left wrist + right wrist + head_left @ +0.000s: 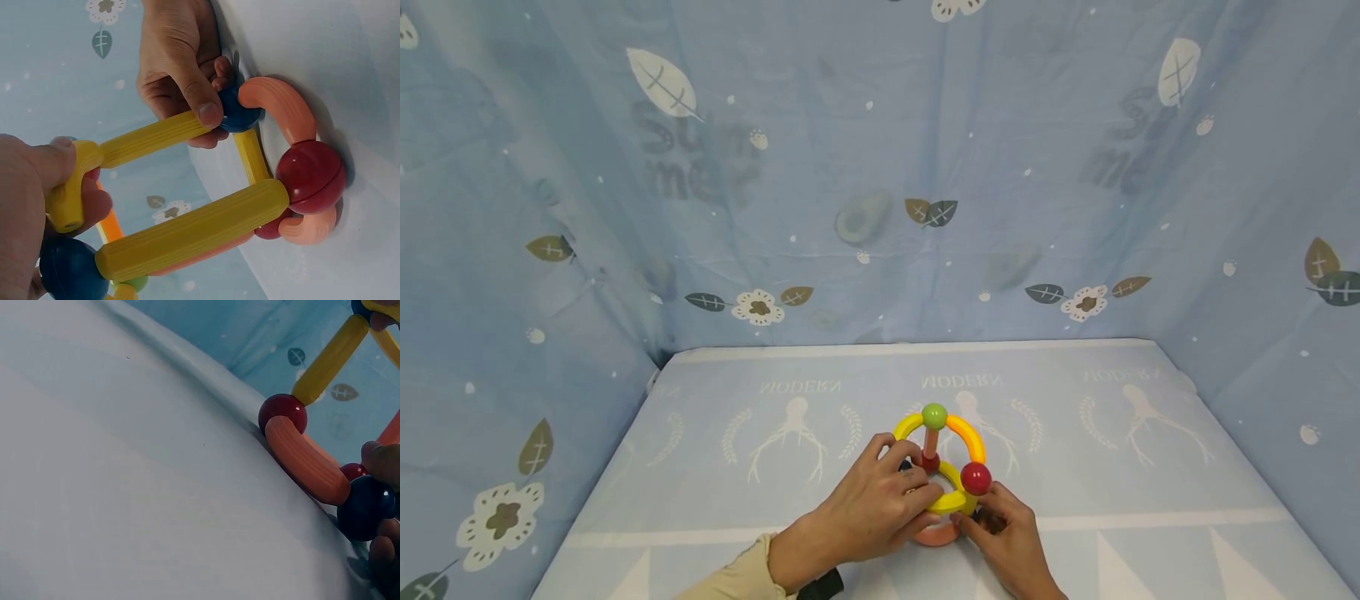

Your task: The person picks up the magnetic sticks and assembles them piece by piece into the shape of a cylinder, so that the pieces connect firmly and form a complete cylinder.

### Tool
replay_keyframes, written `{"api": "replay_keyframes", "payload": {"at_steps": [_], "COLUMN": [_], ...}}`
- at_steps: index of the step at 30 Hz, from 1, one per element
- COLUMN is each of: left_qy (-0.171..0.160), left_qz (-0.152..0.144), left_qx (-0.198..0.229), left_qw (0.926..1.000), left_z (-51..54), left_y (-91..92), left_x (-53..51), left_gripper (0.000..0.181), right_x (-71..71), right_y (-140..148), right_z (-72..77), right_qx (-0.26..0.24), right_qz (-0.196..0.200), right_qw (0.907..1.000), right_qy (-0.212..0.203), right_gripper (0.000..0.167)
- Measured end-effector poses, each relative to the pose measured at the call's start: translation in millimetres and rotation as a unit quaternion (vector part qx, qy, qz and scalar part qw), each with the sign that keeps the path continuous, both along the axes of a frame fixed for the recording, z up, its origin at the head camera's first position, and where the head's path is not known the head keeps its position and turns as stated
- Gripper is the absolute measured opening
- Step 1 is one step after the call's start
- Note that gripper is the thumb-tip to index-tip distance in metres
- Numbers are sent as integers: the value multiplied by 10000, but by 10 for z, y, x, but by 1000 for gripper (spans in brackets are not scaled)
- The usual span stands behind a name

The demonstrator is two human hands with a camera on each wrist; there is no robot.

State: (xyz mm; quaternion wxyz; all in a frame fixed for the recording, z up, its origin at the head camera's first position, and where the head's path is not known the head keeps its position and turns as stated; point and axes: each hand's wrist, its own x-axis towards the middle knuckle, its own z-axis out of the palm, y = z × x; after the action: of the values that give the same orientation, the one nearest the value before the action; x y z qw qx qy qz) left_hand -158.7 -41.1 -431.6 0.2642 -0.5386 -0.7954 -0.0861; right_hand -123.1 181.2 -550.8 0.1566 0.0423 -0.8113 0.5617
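A frame of magnetic sticks and balls stands on the table between the hands. My left hand (880, 500) grips its upper left side, and the left wrist view shows the fingers around a curved yellow stick (70, 194). Close to those fingers is an upper blue ball (74, 270). My right hand (1011, 537) pinches a lower blue ball (234, 111) and the end of the straight yellow stick (156, 137) beside it. Curved orange-pink sticks (306, 459) and red balls (282, 414) form the base. A green ball (934, 416) tops the far side. The left hand partly hides the frame.
A pale patterned cloth covers the table (715, 467). Blue printed fabric (880, 167) hangs as walls at the back and both sides. A dark band (822, 586) shows under the left wrist.
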Motion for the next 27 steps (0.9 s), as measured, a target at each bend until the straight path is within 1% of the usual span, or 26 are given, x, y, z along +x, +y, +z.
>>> {"api": "replay_keyframes", "payload": {"at_steps": [2, 3, 5, 9, 11, 14, 17, 18, 20, 22, 25, 27], "left_qy": [-129, -73, -71, 9, -6, -19, -71, -81, -138, -227, -488, -669], "left_qz": [29, 25, 8, -10, -29, -63, -77, -59, -30, 17, 236, 444], "left_qx": [-82, -84, -25, 193, 318, 450, 493, 493, 515, 566, 786, 1020], "left_qw": [9999, 9999, 10000, 9998, 9995, 9990, 9987, 9987, 9986, 9981, 9954, 9915], "left_z": [7, 8, 12, 7, 3, -5, -3, -2, 5, 18, 54, 89], "left_y": [1, 5, 9, 15, 19, 27, 36, 35, 23, -15, -141, -259], "left_x": [2, 0, -3, -7, -8, -9, -9, -11, -16, -29, -78, -144], "left_gripper": [20, 20, 22, 26, 27, 28, 28, 29, 33, 38, 45, 47], "right_x": [2, 3, 6, 13, 30, 77, 130, 133, 124, 101, 53, 29], "right_y": [4, 5, 8, -2, -17, -50, -77, -79, -69, -49, -13, 5], "right_z": [1, -5, -10, -4, 33, 143, 252, 261, 235, 170, 58, 30], "right_qx": [-21, -22, -47, -8, 48, 97, 114, 119, 143, 136, 45, 20], "right_qz": [50, 39, 26, -113, -184, -228, -189, -180, -178, -170, -64, 100], "right_qw": [10000, 10000, 10000, 9999, 9997, 9995, 9998, 9998, 9997, 9998, 9998, 9996], "right_qy": [62, 63, 32, -115, -184, -181, 6, 44, 75, 39, -165, -275], "right_gripper": [28, 29, 31, 32, 32, 31, 29, 29, 30, 30, 30, 29]}}
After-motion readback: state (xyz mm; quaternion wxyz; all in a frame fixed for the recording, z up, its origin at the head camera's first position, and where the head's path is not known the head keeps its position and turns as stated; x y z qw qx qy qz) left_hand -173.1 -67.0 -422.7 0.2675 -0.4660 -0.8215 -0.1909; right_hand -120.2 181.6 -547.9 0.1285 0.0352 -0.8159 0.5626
